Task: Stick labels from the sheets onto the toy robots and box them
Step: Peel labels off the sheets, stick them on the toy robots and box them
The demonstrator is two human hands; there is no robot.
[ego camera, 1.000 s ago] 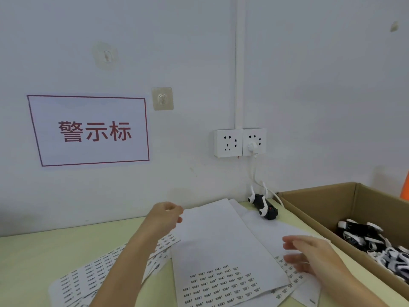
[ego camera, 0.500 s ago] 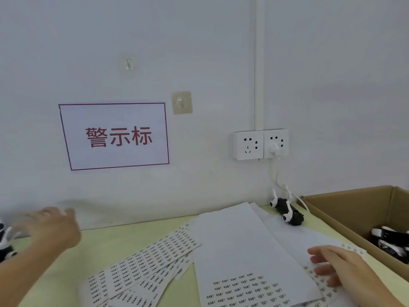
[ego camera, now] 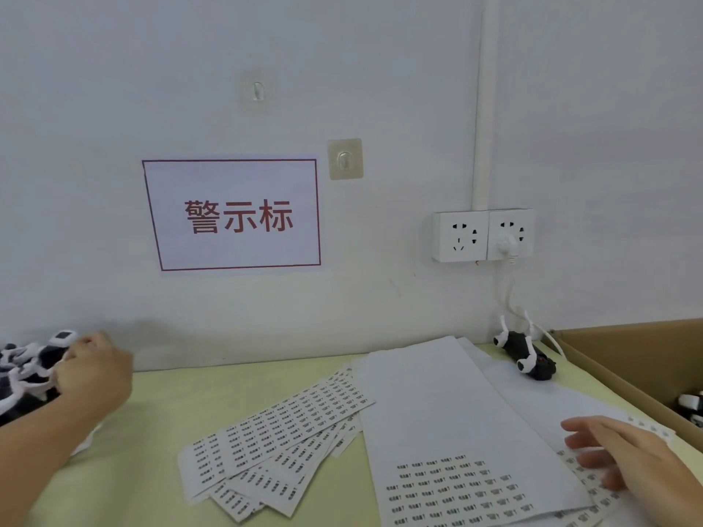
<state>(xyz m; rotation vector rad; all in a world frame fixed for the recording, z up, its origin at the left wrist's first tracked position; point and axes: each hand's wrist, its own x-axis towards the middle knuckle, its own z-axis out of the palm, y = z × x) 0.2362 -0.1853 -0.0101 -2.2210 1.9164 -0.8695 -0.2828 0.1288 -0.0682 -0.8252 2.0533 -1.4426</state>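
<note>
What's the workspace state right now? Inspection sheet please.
Surface: pale green table.
Job's things: fanned label sheets; large part-used sheet; toy robots pile far left; cardboard box right, holding robots.
Clutter: one black-and-white toy robot lying by the wall.
Hands: left hand at the pile, grip unclear; right hand flat on sheets.
Cables: white cable from wall socket.
Surroundings: red-bordered wall sign; two adhesive hooks.
</note>
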